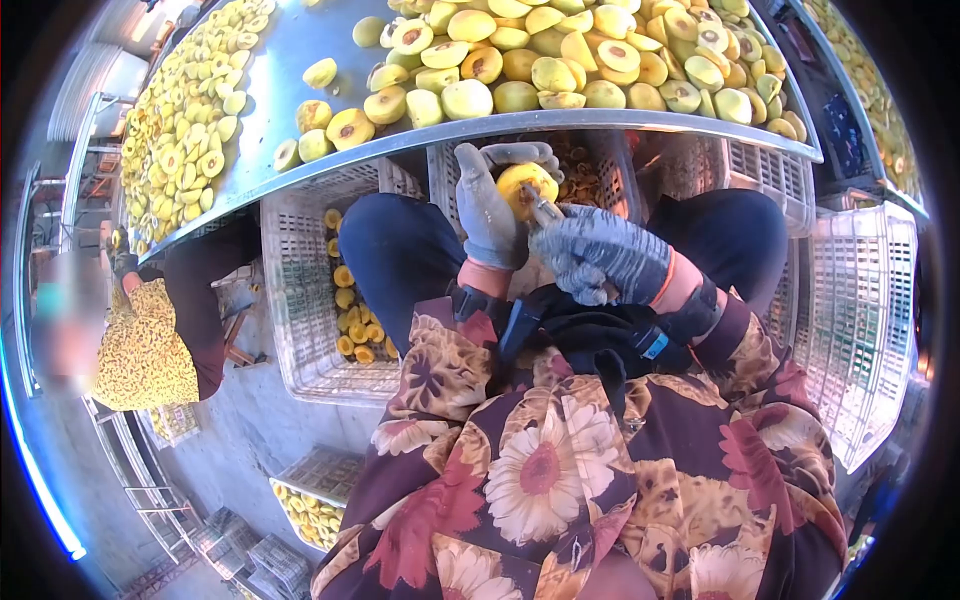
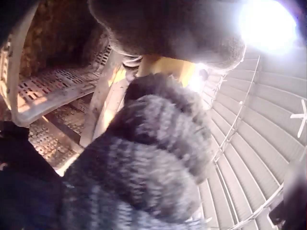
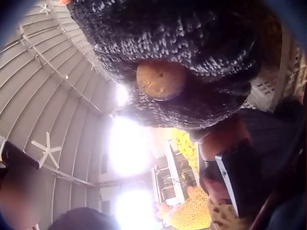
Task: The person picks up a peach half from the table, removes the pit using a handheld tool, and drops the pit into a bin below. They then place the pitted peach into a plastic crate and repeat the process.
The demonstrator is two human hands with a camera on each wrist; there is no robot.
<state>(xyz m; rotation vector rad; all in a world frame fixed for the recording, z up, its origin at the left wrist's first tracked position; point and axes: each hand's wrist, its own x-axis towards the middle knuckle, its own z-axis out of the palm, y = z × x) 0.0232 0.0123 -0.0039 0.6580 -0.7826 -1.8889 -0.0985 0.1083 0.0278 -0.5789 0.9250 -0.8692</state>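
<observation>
My gloved left hand (image 1: pixel 492 210) holds a halved yellow peach (image 1: pixel 527 190), cut face showing with a brown patch at its middle. My right hand (image 1: pixel 600 250), in a striped knit glove, grips a small metal-tipped pitting tool (image 1: pixel 545 210), whose tip is right at the cut face. In the right wrist view, the round wooden end of the tool's handle (image 3: pixel 160 79) pokes out of the curled fingers. The left wrist view has a strip of the yellow peach (image 2: pixel 168 67) between the two gloves; most of the tool is hidden there.
A metal table (image 1: pixel 270 165) heaped with peach halves (image 1: pixel 610 50) stands in front, its raised edge just beyond my hands. Below sit plastic crates, one at left (image 1: pixel 290 330) holding halves and one at right (image 1: pixel 860 330). Another person (image 1: pixel 150 340) works at left.
</observation>
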